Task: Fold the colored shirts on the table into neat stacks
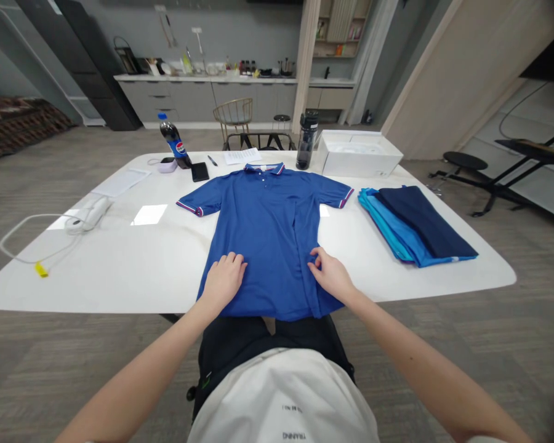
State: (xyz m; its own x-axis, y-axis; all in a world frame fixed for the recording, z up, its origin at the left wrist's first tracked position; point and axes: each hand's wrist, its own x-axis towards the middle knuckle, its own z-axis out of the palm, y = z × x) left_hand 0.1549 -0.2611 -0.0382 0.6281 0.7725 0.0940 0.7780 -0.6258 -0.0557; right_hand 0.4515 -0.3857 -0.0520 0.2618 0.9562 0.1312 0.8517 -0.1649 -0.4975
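A blue short-sleeved polo shirt (265,227) lies spread on the white table, its collar at the far side and its hem over the near edge. Red and white trim edges the sleeves and collar. My left hand (224,280) rests on the lower left of the shirt, fingers bent down against the cloth; the fingertips are partly hidden. At the lower right side, my right hand (330,274) pinches the fabric between thumb and fingers. A long lengthwise fold runs up the shirt beside that hand.
Folded clothes (420,224) in navy and lighter blues are stacked at right. Along the back stand a cola bottle (175,143), a dark tumbler (307,144) and a white box (357,154). A black phone (200,171) and a white power strip (90,214) with cable lie left.
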